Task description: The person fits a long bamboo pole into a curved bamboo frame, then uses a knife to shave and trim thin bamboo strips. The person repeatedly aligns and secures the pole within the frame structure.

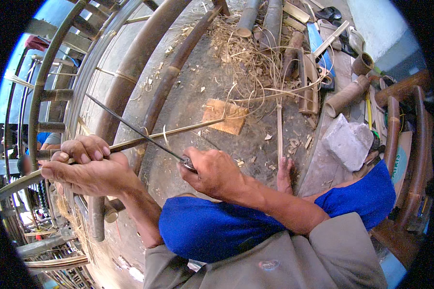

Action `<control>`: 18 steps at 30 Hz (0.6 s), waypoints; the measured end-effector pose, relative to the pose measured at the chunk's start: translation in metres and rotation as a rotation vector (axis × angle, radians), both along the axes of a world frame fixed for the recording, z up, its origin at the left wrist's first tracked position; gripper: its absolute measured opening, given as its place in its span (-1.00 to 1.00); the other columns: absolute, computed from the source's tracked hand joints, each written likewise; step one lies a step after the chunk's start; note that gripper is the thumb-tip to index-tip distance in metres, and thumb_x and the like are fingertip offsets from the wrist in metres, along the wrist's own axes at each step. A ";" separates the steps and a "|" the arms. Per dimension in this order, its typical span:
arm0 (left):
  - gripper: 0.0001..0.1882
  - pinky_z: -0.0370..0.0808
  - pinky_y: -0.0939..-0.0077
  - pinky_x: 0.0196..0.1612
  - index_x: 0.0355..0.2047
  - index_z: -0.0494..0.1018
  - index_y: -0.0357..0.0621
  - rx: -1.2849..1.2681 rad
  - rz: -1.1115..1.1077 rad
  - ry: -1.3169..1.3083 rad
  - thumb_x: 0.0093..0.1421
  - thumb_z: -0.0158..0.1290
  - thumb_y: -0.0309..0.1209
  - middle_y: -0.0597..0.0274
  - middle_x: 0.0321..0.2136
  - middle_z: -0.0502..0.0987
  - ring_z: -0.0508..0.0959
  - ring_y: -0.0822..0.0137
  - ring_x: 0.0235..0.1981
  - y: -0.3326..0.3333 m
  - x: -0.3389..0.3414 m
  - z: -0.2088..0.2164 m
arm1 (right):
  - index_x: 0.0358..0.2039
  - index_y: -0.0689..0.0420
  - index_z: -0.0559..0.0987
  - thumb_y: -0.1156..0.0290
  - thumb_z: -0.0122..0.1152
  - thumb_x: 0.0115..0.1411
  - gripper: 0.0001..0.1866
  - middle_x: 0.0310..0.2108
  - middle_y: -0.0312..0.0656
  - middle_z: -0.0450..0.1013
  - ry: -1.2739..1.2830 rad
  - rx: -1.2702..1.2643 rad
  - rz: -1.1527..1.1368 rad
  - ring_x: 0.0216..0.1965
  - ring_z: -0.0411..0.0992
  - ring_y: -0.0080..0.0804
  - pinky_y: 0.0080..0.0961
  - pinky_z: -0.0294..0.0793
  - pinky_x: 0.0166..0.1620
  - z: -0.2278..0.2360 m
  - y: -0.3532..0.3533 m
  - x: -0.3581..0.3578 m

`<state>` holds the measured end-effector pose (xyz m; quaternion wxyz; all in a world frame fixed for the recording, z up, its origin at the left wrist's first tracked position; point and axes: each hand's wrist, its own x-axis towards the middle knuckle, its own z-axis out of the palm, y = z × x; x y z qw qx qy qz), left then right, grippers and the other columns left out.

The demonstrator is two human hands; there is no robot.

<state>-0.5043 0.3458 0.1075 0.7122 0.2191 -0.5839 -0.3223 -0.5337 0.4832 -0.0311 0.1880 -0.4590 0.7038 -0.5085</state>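
My left hand is closed round a long split bamboo strip, its fingers curled over the top and the thumb stretched along it. The strip slants from the left rim up to the middle of the view. In my right hand is the handle of a knife, fingers wrapped tight. The long, thin, dark blade points up and left and crosses the strip just right of my left hand. Whether its edge bites into the bamboo cannot be made out. A thin pale curl stands up from the strip beside the blade.
Thick bamboo poles of a frame rise at the left. Tangled shavings and an orange-brown board lie on the floor ahead. At the right are a white block, a cut bamboo tube and a blue-bladed saw.
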 end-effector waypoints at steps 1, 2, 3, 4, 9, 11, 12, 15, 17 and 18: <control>-0.51 -0.02 0.66 -0.82 -0.50 0.11 0.07 -0.032 -0.024 -0.004 0.50 -0.25 0.07 0.44 -0.74 0.07 0.05 0.58 -0.80 -0.001 0.001 0.001 | -0.32 0.19 0.46 0.11 0.16 0.31 -0.65 -0.55 0.15 0.51 -0.005 -0.002 0.009 -0.46 0.53 0.22 0.07 0.53 -0.35 -0.002 0.001 -0.002; -0.51 -0.02 0.66 -0.82 -0.50 0.10 0.07 -0.047 -0.011 -0.005 0.50 -0.26 0.07 0.44 -0.74 0.06 0.05 0.58 -0.80 -0.001 0.001 -0.001 | -0.32 0.19 0.46 0.12 0.16 0.31 -0.66 -0.55 0.15 0.51 -0.001 0.030 0.076 -0.47 0.53 0.22 0.07 0.53 -0.35 -0.004 0.001 -0.004; -0.51 -0.02 0.66 -0.82 -0.50 0.09 0.08 -0.060 0.008 0.001 0.51 -0.26 0.07 0.44 -0.75 0.06 0.04 0.58 -0.80 -0.001 0.002 -0.003 | -0.32 0.18 0.46 0.12 0.16 0.31 -0.66 -0.56 0.14 0.51 0.017 0.023 -0.008 -0.47 0.53 0.22 0.08 0.52 -0.37 -0.006 0.002 -0.004; -0.51 -0.02 0.66 -0.82 -0.50 0.07 0.09 -0.066 0.010 -0.007 0.51 -0.28 0.08 0.45 -0.75 0.04 0.04 0.59 -0.81 -0.001 0.004 -0.003 | -0.33 0.18 0.46 0.12 0.17 0.30 -0.66 -0.57 0.14 0.51 0.020 0.060 -0.020 -0.48 0.53 0.22 0.08 0.52 -0.38 -0.009 0.003 -0.008; -0.45 -0.02 0.69 -0.82 -0.53 0.06 0.11 -0.043 0.014 -0.020 0.47 -0.32 0.18 0.47 -0.75 0.02 0.01 0.60 -0.82 -0.003 0.004 -0.004 | -0.36 0.18 0.46 0.11 0.22 0.27 -0.64 -0.64 0.16 0.48 0.005 0.168 -0.068 -0.50 0.54 0.23 0.07 0.51 -0.46 -0.032 0.008 -0.011; -0.45 -0.02 0.70 -0.82 -0.53 0.06 0.10 -0.070 0.010 -0.034 0.47 -0.30 0.18 0.48 -0.75 0.02 0.01 0.60 -0.82 -0.005 0.004 -0.005 | -0.37 0.19 0.47 0.11 0.22 0.26 -0.64 -0.63 0.17 0.48 0.010 0.170 -0.077 -0.50 0.54 0.25 0.08 0.52 -0.44 -0.053 0.009 -0.012; -0.45 -0.01 0.69 -0.82 -0.53 0.07 0.09 -0.048 0.010 -0.031 0.47 -0.30 0.17 0.47 -0.75 0.02 0.02 0.60 -0.81 -0.006 0.004 -0.005 | -0.37 0.19 0.47 0.10 0.22 0.26 -0.63 -0.63 0.18 0.48 0.026 0.153 -0.093 -0.50 0.53 0.25 0.08 0.52 -0.43 -0.067 0.010 -0.012; -0.46 0.01 0.69 -0.82 -0.53 0.07 0.07 -0.053 0.048 -0.027 0.48 -0.29 0.15 0.47 -0.75 0.04 0.04 0.61 -0.81 -0.011 0.005 -0.005 | -0.35 0.23 0.51 0.11 0.22 0.24 -0.62 -0.54 0.26 0.51 -0.022 0.344 -0.154 -0.41 0.55 0.28 0.12 0.54 -0.33 -0.119 0.010 -0.027; -0.47 0.04 0.69 -0.81 -0.51 0.08 0.06 -0.017 0.058 -0.013 0.48 -0.29 0.14 0.46 -0.75 0.05 0.05 0.61 -0.80 -0.013 0.008 -0.004 | -0.33 0.26 0.56 0.11 0.21 0.24 -0.61 -0.44 0.31 0.53 -0.068 0.450 -0.183 -0.32 0.56 0.29 0.13 0.55 -0.24 -0.157 0.022 -0.043; -0.47 0.05 0.69 -0.80 -0.50 0.09 0.06 0.001 0.060 -0.005 0.49 -0.28 0.14 0.46 -0.74 0.05 0.06 0.61 -0.80 -0.013 0.009 -0.005 | -0.31 0.28 0.58 0.10 0.21 0.24 -0.59 -0.40 0.33 0.54 -0.075 0.523 -0.232 -0.27 0.57 0.30 0.14 0.55 -0.20 -0.175 0.030 -0.051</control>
